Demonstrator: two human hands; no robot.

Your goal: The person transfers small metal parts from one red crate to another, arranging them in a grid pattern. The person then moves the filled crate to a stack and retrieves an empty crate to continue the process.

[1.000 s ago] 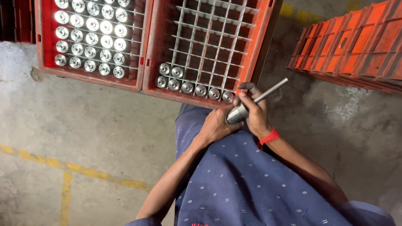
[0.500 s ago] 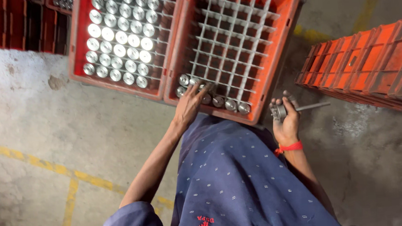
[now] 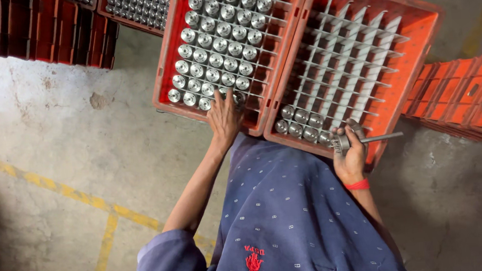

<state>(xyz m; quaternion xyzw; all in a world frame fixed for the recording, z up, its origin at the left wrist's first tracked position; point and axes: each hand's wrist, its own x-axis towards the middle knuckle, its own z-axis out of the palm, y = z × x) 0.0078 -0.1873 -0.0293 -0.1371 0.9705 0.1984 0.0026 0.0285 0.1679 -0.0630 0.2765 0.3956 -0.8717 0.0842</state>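
Two red plastic crates with divider grids lie on the concrete floor before me. The left crate (image 3: 164, 95) is full of round silver metal parts (image 3: 210, 40). My left hand (image 3: 225, 115) reaches over its near edge, fingers on a part in the near row. The right crate (image 3: 427, 29) holds only a short near row of silver parts (image 3: 300, 122); its other cells are bare. My right hand (image 3: 350, 154), with a red wristband, grips a metal rod-shaped tool with a round head (image 3: 362, 140) at that crate's near rim.
More red crates (image 3: 467, 100) are stacked at the right and dark red ones (image 3: 38, 31) at the top left. Another crate of silver parts (image 3: 139, 6) sits behind. A yellow painted line (image 3: 85, 196) crosses the grey floor. My blue patterned garment (image 3: 282, 224) fills the bottom.
My left hand left the tool, passed the right crate's near row and now reaches into the full left crate. My right hand holds the tool by the right crate. The view shifted.
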